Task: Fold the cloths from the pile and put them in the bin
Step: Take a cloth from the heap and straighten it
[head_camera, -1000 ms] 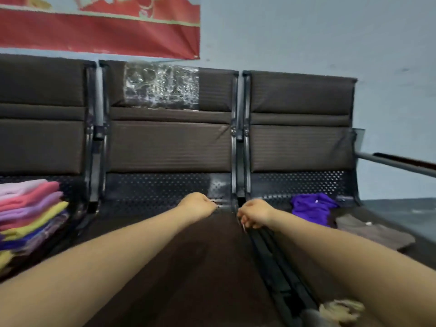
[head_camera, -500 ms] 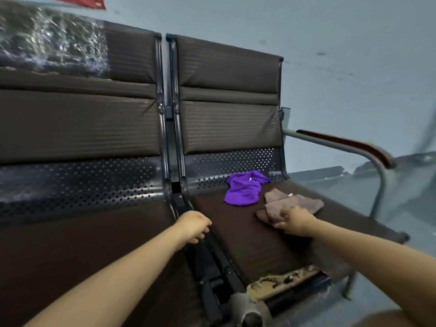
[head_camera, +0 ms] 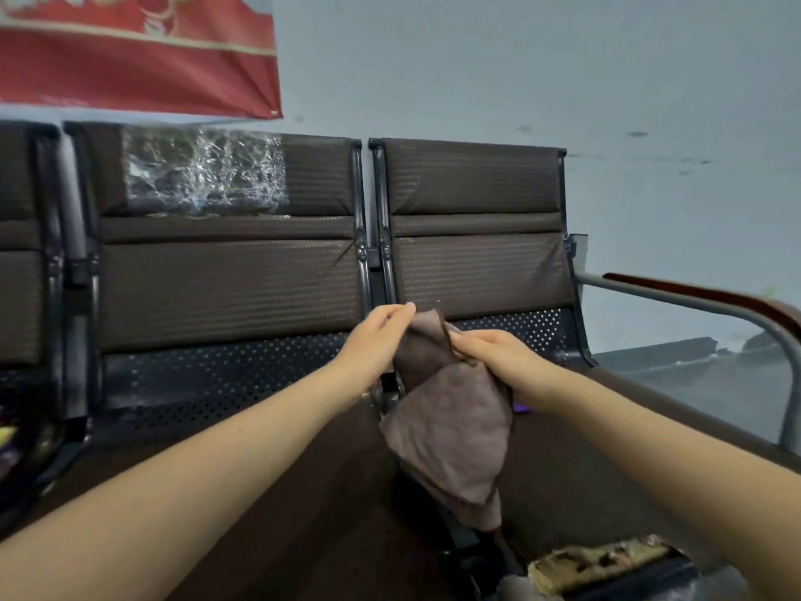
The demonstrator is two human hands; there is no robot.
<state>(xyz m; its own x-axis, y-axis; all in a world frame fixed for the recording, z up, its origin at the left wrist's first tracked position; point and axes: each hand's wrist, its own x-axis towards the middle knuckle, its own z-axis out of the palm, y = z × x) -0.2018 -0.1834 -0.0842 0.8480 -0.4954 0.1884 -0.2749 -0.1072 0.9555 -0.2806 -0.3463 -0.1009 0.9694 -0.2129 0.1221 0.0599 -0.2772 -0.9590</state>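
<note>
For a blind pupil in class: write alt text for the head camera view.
Both hands, left hand and right hand, hold up a brown terry cloth by its top edge above a row of dark brown padded seats. A red banner hangs on the wall.

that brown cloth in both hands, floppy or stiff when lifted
Likely floppy: the brown cloth droops in loose folds below the right hand and left hand. Probably light, since fingertip pinches at its top edge hold it. Its matte, towel-like surface suggests it won't slip easily.
</note>
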